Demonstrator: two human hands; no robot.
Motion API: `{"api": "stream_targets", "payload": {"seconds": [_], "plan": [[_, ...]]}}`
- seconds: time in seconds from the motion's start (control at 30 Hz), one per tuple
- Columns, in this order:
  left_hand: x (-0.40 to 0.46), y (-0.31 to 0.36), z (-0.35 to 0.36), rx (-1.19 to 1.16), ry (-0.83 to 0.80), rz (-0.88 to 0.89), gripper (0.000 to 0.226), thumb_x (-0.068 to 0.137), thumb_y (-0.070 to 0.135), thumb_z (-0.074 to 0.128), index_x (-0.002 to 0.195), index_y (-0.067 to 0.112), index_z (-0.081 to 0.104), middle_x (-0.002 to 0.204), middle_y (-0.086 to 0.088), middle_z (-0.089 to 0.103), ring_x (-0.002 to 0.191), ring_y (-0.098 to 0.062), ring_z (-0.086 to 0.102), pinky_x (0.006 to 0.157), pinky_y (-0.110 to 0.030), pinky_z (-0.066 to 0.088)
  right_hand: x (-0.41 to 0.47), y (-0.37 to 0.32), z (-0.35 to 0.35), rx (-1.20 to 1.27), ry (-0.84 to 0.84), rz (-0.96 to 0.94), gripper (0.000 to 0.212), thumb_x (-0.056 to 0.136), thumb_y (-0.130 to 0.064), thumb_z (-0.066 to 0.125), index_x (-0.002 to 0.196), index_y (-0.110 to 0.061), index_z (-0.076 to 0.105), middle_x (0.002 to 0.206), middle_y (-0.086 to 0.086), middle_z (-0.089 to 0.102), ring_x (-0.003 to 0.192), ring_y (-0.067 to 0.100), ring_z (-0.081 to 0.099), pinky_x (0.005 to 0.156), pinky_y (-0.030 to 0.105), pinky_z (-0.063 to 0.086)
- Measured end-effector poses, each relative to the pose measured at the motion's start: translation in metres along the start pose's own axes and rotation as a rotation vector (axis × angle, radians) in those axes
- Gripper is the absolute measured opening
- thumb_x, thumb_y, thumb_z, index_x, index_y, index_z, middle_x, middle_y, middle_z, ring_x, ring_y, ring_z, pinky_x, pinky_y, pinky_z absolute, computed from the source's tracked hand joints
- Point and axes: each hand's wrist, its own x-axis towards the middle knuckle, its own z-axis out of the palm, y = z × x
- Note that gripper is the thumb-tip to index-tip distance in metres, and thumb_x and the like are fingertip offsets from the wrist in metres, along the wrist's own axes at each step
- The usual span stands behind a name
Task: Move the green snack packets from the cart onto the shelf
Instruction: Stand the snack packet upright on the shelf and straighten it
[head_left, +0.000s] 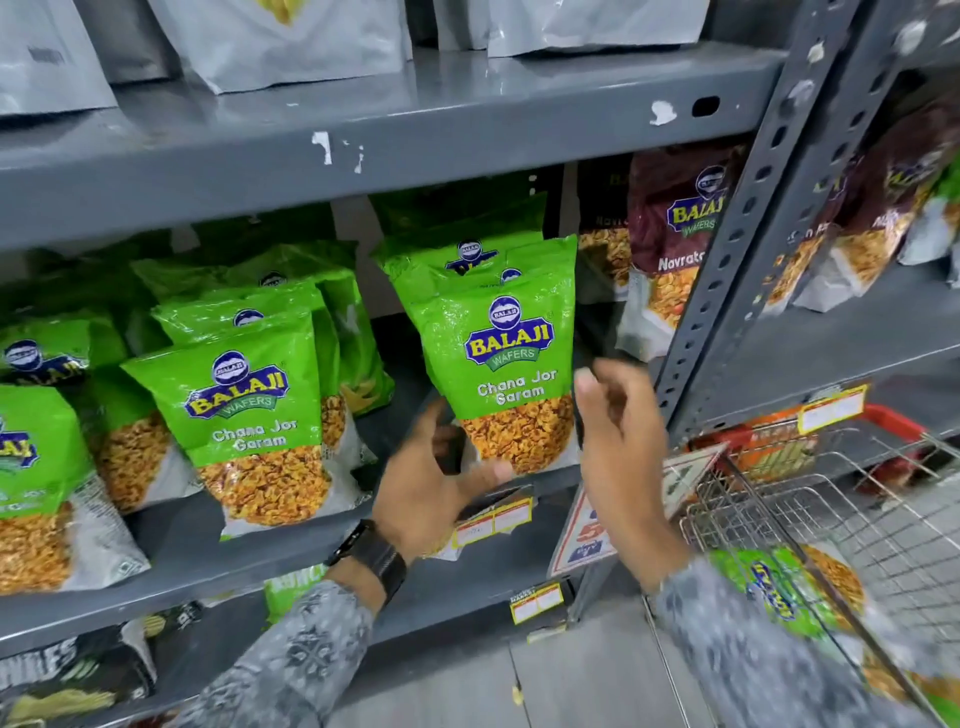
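Note:
A green Chana Jor Garam packet (498, 358) stands upright at the front of the grey shelf (171, 556), with more green packets behind it. My left hand (431, 488) is spread at its lower left corner, thumb touching the bottom edge. Just off the packet's right edge, my right hand (618, 441) hovers with fingers apart, holding nothing. Another row of green packets (249, 421) fills the shelf to the left. In the wire cart (831, 499) at the lower right lies one more green packet (784, 592), partly behind my right sleeve.
Maroon snack packets (670, 244) stand on the same shelf to the right, beside the perforated grey upright (748, 223). Silver pouches (280, 41) sit on the shelf above. Price tags (493, 519) hang on the shelf edge, and dark packets (67, 675) fill the shelf below.

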Motion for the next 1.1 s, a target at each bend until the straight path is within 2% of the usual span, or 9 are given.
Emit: {"api": "stream_targets", "payload": {"seconds": [0.1,0.23,0.33,0.5,0.67,0.83,0.9,0.97,1.1], "plan": [[-0.019,0.008,-0.033,-0.058,0.185,0.042,0.072,0.080,0.051,0.079,0.145,0.033,0.053,0.116,0.017,0.071,0.099,0.004,0.068,0.090,-0.028,0.057,-0.045,0.019,0.000,-0.075,-0.050,-0.072,0.003,0.099,-0.022,0.065,0.097,-0.019,0.066,0.090,-0.001,0.068,0.085,0.017,0.064,0.079,0.035,0.051],[-0.039,0.015,-0.122,0.090,0.616,0.225,0.026,0.090,0.035,0.070,0.116,0.029,0.072,0.096,0.018,0.075,0.081,-0.002,0.069,0.072,-0.030,0.059,-0.082,0.014,0.043,-0.235,-0.422,-0.079,0.006,0.091,-0.030,0.070,0.097,-0.030,0.070,0.088,-0.016,0.072,0.083,0.004,0.068,0.073,0.023,0.052],[-0.022,0.011,-0.195,0.464,0.820,0.154,0.037,0.094,0.030,0.064,0.129,0.017,0.065,0.118,-0.007,0.070,0.110,-0.028,0.064,0.097,-0.041,0.049,-0.089,0.003,0.098,-0.375,-0.637,-0.084,0.035,0.085,-0.026,0.074,0.119,-0.027,0.071,0.109,-0.008,0.075,0.101,0.012,0.071,0.088,0.034,0.056],[0.008,0.001,-0.244,0.721,0.377,-0.001,0.032,0.100,0.036,0.057,0.124,0.021,0.072,0.129,-0.006,0.074,0.121,-0.031,0.066,0.103,-0.038,0.049,-0.088,-0.013,0.161,-0.617,-0.808,-0.086,0.027,0.083,-0.042,0.071,0.101,-0.023,0.067,0.106,0.006,0.075,0.105,0.034,0.069,0.078,0.040,0.054],[0.023,0.009,-0.249,0.752,0.461,0.128,0.024,0.094,0.036,0.065,0.107,0.025,0.080,0.109,-0.009,0.081,0.101,-0.031,0.074,0.078,-0.030,0.051,-0.084,-0.004,0.166,-0.648,-0.736,0.001,0.040,0.085,-0.043,0.070,0.058,-0.033,0.043,0.082,0.003,0.060,0.095,0.037,0.067,0.065,0.036,0.039],[0.031,0.009,-0.246,0.598,0.492,0.110,0.029,0.095,0.031,0.064,0.122,0.024,0.074,0.122,-0.004,0.077,0.112,-0.028,0.070,0.092,-0.037,0.054,-0.080,-0.007,0.162,-0.667,-0.760,0.011,0.030,0.084,-0.034,0.072,0.073,-0.017,0.051,0.070,-0.001,0.057,0.081,0.036,0.062,0.063,0.037,0.038],[0.010,-0.008,-0.234,0.424,0.657,0.169,0.037,0.094,0.029,0.064,0.131,0.022,0.066,0.124,-0.007,0.069,0.111,-0.028,0.066,0.093,-0.037,0.052,-0.075,-0.016,0.164,-0.530,-0.732,0.021,0.014,0.074,-0.027,0.073,0.075,-0.022,0.060,0.070,-0.007,0.060,0.078,0.027,0.061,0.062,0.034,0.043],[-0.025,-0.039,-0.206,0.261,0.774,0.208,0.041,0.092,0.025,0.064,0.133,0.022,0.059,0.121,-0.005,0.064,0.105,-0.025,0.064,0.090,-0.035,0.053,-0.066,-0.033,0.171,-0.257,-0.600,0.093,0.032,0.068,-0.024,0.071,0.100,-0.028,0.073,0.086,-0.010,0.069,0.081,0.012,0.067,0.074,0.031,0.054],[-0.066,-0.100,-0.161,0.016,0.350,0.003,0.061,0.082,0.025,0.079,0.134,0.041,0.051,0.114,0.006,0.069,0.106,-0.007,0.067,0.095,-0.039,0.056,-0.023,-0.079,0.202,0.142,-0.413,0.240,0.062,0.074,-0.039,0.080,0.128,-0.013,0.067,0.100,0.001,0.073,0.078,0.006,0.065,0.076,0.028,0.051]]}}
